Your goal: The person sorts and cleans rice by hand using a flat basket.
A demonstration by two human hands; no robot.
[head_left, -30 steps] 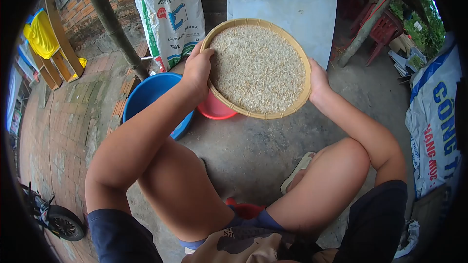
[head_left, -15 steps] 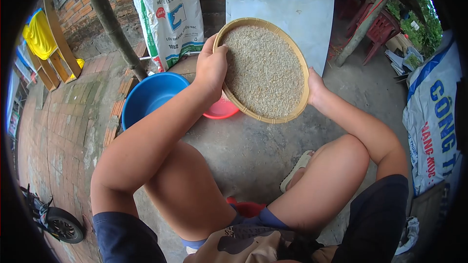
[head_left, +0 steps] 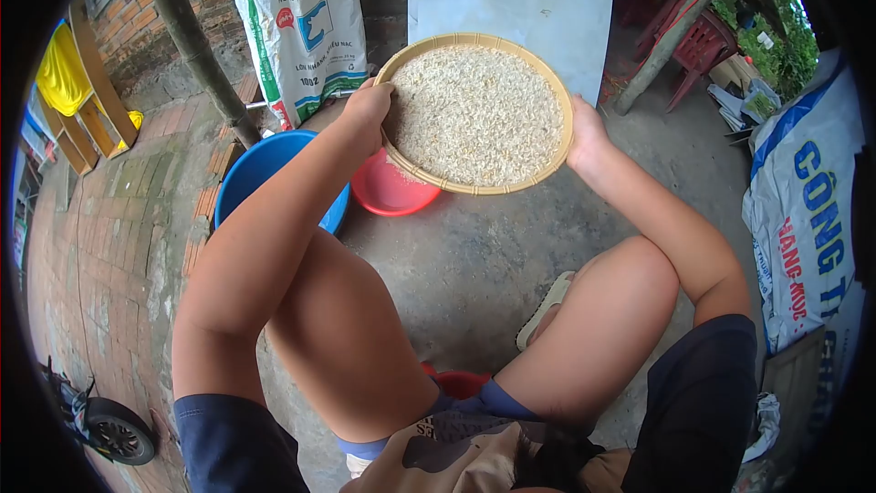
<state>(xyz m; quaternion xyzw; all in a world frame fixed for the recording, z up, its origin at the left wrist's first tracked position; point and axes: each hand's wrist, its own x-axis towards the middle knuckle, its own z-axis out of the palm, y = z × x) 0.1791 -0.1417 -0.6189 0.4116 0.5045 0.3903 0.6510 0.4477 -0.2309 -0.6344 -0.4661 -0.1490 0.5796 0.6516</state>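
Note:
A round woven tray (head_left: 493, 189) full of pale grain (head_left: 479, 114) is held up in front of me by both hands. My left hand (head_left: 370, 112) grips its left rim, thumb over the edge and fingers mostly hidden underneath. At the right rim, my right hand (head_left: 589, 135) holds the tray, its fingers partly behind it. Below the tray's left side, a pink-red basin (head_left: 392, 192) rests on the floor with some grain in it. Beside that basin is a larger blue basin (head_left: 255, 169), partly covered by my left forearm.
A white and green sack (head_left: 306, 27) and a pale board (head_left: 511, 0) stand behind the tray. Wooden poles (head_left: 196, 46) rise at left and right. Red chairs (head_left: 698, 46) and a large printed sack (head_left: 803, 210) are at right, a wheel (head_left: 119, 431) at lower left.
The tray has moved slightly left and levelled out, its right side raised relative to its left. Both hands moved with it, and more of the pink-red basin shows.

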